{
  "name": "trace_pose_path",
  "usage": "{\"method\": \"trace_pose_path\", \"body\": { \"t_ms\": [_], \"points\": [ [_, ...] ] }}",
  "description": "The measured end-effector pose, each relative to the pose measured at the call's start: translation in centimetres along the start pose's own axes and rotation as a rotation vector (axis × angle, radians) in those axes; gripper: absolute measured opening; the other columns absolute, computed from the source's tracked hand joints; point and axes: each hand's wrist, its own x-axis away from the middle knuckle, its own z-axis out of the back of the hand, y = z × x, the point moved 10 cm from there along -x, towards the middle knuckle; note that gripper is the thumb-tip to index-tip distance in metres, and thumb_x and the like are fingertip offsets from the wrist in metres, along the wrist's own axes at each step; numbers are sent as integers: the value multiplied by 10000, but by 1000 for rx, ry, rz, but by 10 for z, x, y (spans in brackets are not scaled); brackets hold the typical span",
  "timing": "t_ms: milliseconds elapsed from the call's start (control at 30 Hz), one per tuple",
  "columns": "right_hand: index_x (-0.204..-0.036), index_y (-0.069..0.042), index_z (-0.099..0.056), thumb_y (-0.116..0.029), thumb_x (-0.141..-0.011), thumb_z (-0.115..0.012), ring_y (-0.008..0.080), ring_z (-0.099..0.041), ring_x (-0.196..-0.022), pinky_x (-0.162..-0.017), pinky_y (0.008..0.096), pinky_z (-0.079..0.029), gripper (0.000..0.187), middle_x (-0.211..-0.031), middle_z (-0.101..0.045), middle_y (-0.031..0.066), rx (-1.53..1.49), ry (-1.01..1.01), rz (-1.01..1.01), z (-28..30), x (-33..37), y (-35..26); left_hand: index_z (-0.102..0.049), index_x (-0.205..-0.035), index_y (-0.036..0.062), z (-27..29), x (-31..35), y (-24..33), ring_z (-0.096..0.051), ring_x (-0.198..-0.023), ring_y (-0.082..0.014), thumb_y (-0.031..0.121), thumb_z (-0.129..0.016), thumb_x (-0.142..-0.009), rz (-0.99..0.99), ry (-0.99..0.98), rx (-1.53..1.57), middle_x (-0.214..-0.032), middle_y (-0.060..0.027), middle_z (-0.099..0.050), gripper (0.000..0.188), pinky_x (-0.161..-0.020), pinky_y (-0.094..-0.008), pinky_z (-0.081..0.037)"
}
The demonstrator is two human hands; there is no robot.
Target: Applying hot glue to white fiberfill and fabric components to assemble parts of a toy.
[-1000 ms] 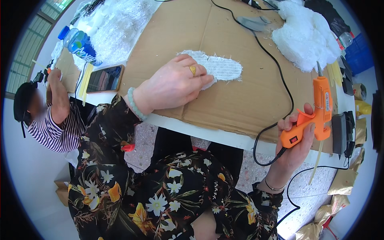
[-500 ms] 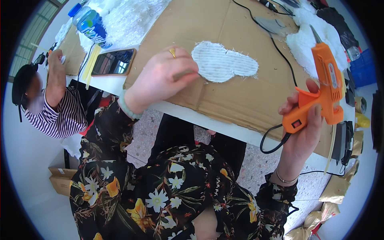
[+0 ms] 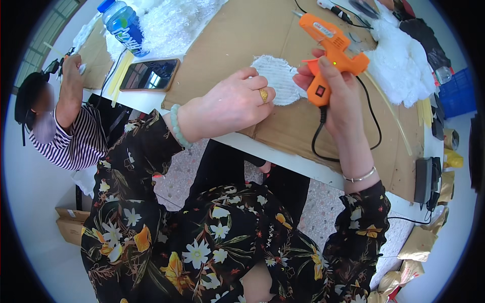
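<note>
My right hand point(image 3: 342, 96) is wrapped round the handle of an orange hot glue gun point(image 3: 327, 36), fingers by its trigger. The nozzle points up and left over the cardboard, and a pale glue stick point(image 3: 390, 110) trails from the gun's back. On the cardboard lies a white, ribbed fabric piece point(image 3: 280, 83) with frayed edges; the right hand hides its right end. My left hand point(image 3: 235, 103), wearing a gold ring, is closed at that piece's left edge. Its fingertips are turned away, so what they pinch, if anything, stays hidden.
Brown cardboard point(image 3: 212, 63) covers the table. A phone point(image 3: 150, 76), a blue-capped bottle point(image 3: 123, 28) and white fluffy material point(image 3: 172, 22) are at left. More white fluff point(image 3: 404, 65) lies right. The gun's black cord point(image 3: 376, 126) loops beside my right wrist. Another person point(image 3: 68, 121) sits at far left.
My right hand has brought the glue gun left and farther in, beside the fabric piece. My left hand has moved right, onto the piece's near left edge, its knuckles now turned up.
</note>
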Motion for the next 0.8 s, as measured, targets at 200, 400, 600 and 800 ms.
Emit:
{"method": "trace_pose_path", "body": {
  "t_ms": [200,400,600,800],
  "points": [
    [-1161,9,-510,-244,-912,-577,206,-654,-806,-759,318,-545,361,-916,-635,135,26,-9,-82,-5,-4,14,-591,-807,38,4,6,-8,-535,-864,-198,116,-569,-705,97,-65,35,-874,-52,-541,130,-820,-322,-440],
    [-1163,10,-510,-246,-910,-580,202,-650,-812,-760,312,-537,367,-921,-636,132,29,2,-82,-1,-7,13,-545,-827,37,22,32,-13,-532,-875,-243,82,-563,-721,242,-55,140,-878,-75,-534,116,-808,-337,-440],
    [-1177,15,-503,-242,-913,-577,195,-645,-829,-765,311,-533,375,-936,-634,133,53,-14,-95,8,-10,16,-541,-863,13,36,120,-13,-556,-820,-260,-39,-600,-746,732,-132,533,-829,-94,-546,140,-726,-330,-451],
    [-1175,19,-504,-236,-914,-577,188,-645,-825,-770,305,-528,372,-940,-636,132,52,-58,-86,-11,-1,13,-464,-1278,58,-65,459,106,-581,-1039,-201,-16,-615,-714,1473,-503,677,-1149,-141,-587,589,-855,-349,-489]
  ]
}}
